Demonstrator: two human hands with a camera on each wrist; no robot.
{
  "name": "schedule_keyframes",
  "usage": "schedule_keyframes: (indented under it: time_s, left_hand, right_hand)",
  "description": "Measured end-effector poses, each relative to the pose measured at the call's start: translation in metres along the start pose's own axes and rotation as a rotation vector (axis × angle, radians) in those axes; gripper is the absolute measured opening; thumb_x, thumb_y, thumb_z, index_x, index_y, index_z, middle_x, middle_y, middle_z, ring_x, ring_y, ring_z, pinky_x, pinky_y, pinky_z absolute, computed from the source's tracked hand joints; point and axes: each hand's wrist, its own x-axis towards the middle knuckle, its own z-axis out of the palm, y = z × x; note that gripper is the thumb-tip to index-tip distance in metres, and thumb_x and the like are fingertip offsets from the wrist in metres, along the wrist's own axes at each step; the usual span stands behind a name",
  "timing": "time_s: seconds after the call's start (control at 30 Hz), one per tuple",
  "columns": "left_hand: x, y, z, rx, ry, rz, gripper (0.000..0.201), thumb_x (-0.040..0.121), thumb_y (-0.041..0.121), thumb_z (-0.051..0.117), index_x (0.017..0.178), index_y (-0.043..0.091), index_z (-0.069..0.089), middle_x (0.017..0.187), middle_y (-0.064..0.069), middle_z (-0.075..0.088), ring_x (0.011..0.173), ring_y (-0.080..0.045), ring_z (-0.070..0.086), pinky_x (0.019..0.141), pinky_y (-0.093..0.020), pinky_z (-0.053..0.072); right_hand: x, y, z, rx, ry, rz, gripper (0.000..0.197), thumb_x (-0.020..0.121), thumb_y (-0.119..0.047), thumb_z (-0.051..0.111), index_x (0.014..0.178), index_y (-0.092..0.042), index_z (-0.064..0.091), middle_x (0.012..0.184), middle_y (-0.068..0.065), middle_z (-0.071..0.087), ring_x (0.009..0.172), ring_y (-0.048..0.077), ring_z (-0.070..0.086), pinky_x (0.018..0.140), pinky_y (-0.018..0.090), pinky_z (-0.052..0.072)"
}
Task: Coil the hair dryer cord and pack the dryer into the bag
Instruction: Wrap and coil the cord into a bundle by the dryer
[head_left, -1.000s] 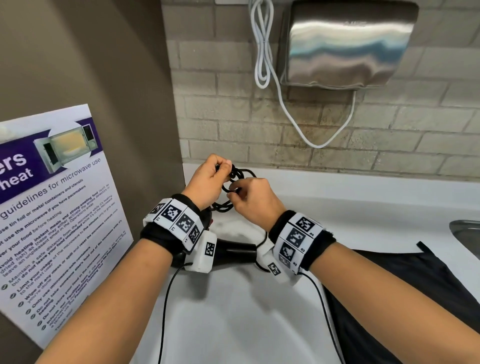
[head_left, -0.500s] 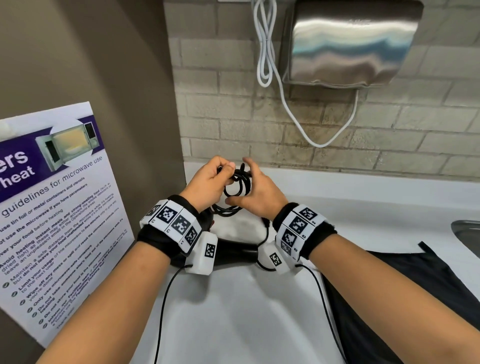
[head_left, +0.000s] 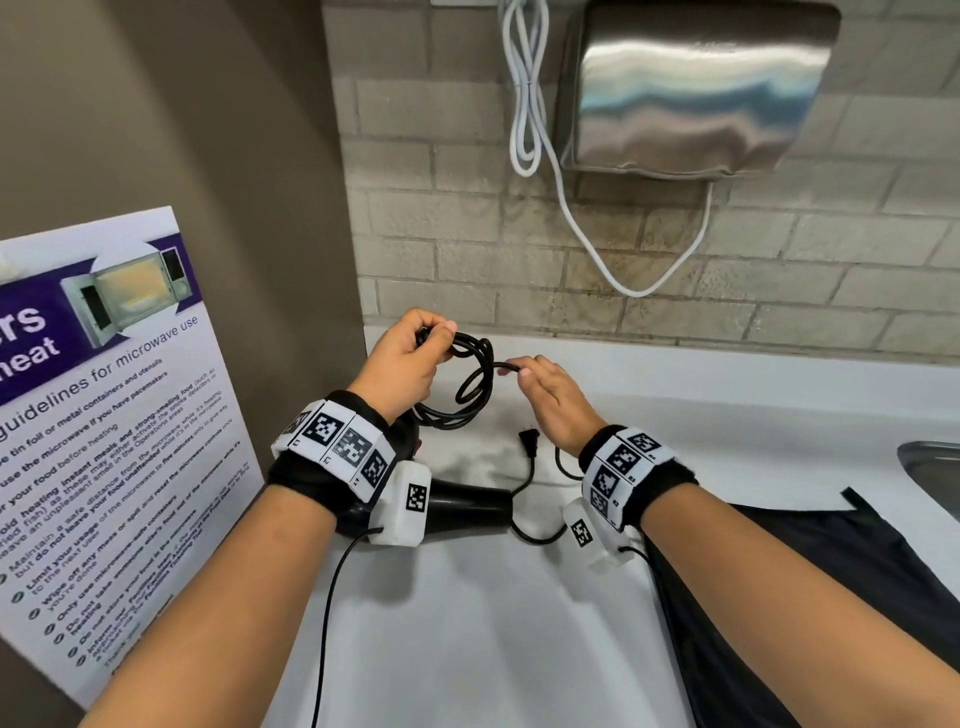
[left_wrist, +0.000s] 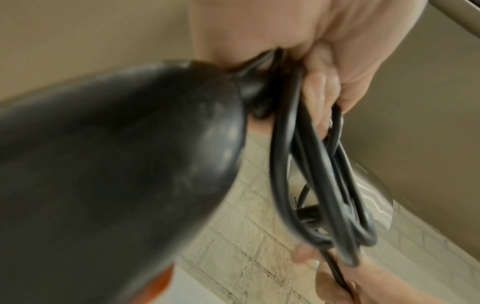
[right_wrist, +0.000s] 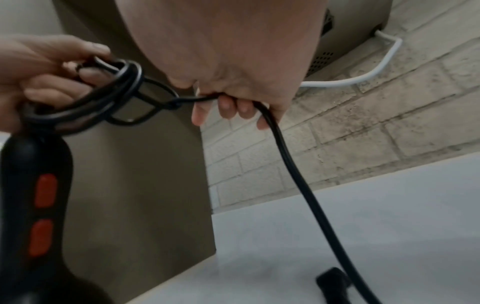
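Note:
My left hand (head_left: 402, 364) grips several loops of the black cord (head_left: 470, 387) above the counter; the same coil (left_wrist: 311, 164) hangs from its fingers (left_wrist: 322, 98) in the left wrist view. My right hand (head_left: 550, 395) pinches the free stretch of cord (right_wrist: 285, 156) just right of the coil (right_wrist: 103, 92). The black hair dryer (head_left: 462, 501) with orange buttons (right_wrist: 44, 191) sits under my left wrist; its body (left_wrist: 103, 174) fills the left wrist view. The plug (head_left: 529, 441) lies on the counter between my wrists. The black bag (head_left: 831, 597) lies flat at the right.
A white counter (head_left: 467, 649) runs to a tiled wall. A steel hand dryer (head_left: 696, 88) with a white cable (head_left: 524, 104) hangs above. A microwave poster (head_left: 104, 415) leans at the left. A sink edge (head_left: 935, 473) shows at the far right.
My hands have drawn apart: the right hand moved right along the cord, pulling out a free stretch, while the left hand keeps the coil. The plug now shows on the counter.

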Motion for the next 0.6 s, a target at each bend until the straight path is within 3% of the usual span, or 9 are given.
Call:
schedule_keyframes:
  time_s: [0.07, 0.13, 0.23, 0.33, 0.4, 0.5, 0.6]
  left_hand:
    - [0.000, -0.001, 0.001, 0.026, -0.006, 0.006, 0.018, 0.097, 0.013, 0.042, 0.079, 0.016, 0.044, 0.065, -0.004, 0.040, 0.029, 0.002, 0.037, 0.032, -0.008, 0.024]
    - [0.002, -0.002, 0.003, 0.058, -0.001, 0.020, 0.018, 0.097, 0.013, 0.043, 0.079, 0.017, 0.045, 0.065, -0.004, 0.041, 0.030, 0.002, 0.037, 0.033, -0.006, 0.025]
    - [0.003, -0.004, 0.003, 0.084, -0.003, 0.037, 0.018, 0.096, 0.014, 0.044, 0.079, 0.018, 0.045, 0.065, -0.003, 0.043, 0.030, 0.002, 0.036, 0.034, -0.005, 0.025]
    - [0.003, -0.007, 0.001, 0.133, 0.009, 0.062, 0.017, 0.095, 0.016, 0.047, 0.078, 0.020, 0.046, 0.066, -0.001, 0.044, 0.032, 0.001, 0.035, 0.035, -0.006, 0.026]
    - [0.003, -0.008, 0.001, 0.155, 0.021, 0.075, 0.016, 0.094, 0.017, 0.049, 0.079, 0.022, 0.048, 0.065, 0.001, 0.043, 0.034, 0.001, 0.036, 0.036, -0.006, 0.026]
    - [0.002, -0.008, 0.001, 0.202, 0.030, 0.098, 0.016, 0.094, 0.017, 0.050, 0.079, 0.023, 0.048, 0.065, 0.004, 0.044, 0.037, 0.003, 0.039, 0.039, -0.006, 0.029]
    - [0.000, -0.005, 0.001, 0.192, 0.004, 0.079, 0.002, 0.094, 0.017, 0.049, 0.095, 0.019, 0.050, 0.066, 0.006, 0.045, 0.039, 0.006, 0.043, 0.042, -0.007, 0.031]
  right_hand:
    - [0.001, 0.006, 0.001, -0.038, 0.075, 0.031, 0.039, 0.090, -0.035, 0.029, 0.092, -0.013, 0.061, 0.087, 0.006, 0.056, 0.087, 0.020, 0.049, 0.081, 0.030, 0.036]
    - [0.004, 0.007, -0.001, -0.050, 0.134, 0.110, 0.027, 0.095, -0.027, 0.037, 0.081, -0.015, 0.057, 0.081, 0.008, 0.056, 0.080, 0.022, 0.050, 0.074, 0.030, 0.037]
    - [0.011, 0.009, -0.008, -0.023, 0.175, 0.261, 0.025, 0.096, -0.020, 0.040, 0.090, -0.009, 0.062, 0.081, 0.006, 0.055, 0.079, 0.022, 0.050, 0.071, 0.027, 0.036]
    - [0.018, 0.004, -0.012, 0.086, 0.234, 0.321, 0.026, 0.096, -0.015, 0.042, 0.096, -0.002, 0.064, 0.083, 0.006, 0.055, 0.080, 0.019, 0.049, 0.064, 0.020, 0.031]
    - [0.024, -0.005, -0.014, 0.172, 0.294, 0.293, 0.024, 0.094, -0.010, 0.044, 0.094, 0.002, 0.065, 0.085, 0.010, 0.058, 0.082, 0.018, 0.049, 0.058, 0.020, 0.031]
    - [0.032, -0.021, -0.018, 0.262, 0.360, 0.212, 0.022, 0.093, -0.007, 0.047, 0.097, 0.005, 0.066, 0.088, 0.010, 0.060, 0.084, 0.017, 0.050, 0.068, 0.018, 0.033]
    - [0.037, -0.034, -0.021, 0.346, 0.383, 0.139, 0.020, 0.092, -0.004, 0.049, 0.100, 0.008, 0.063, 0.076, 0.001, 0.056, 0.077, 0.017, 0.050, 0.068, 0.019, 0.040]
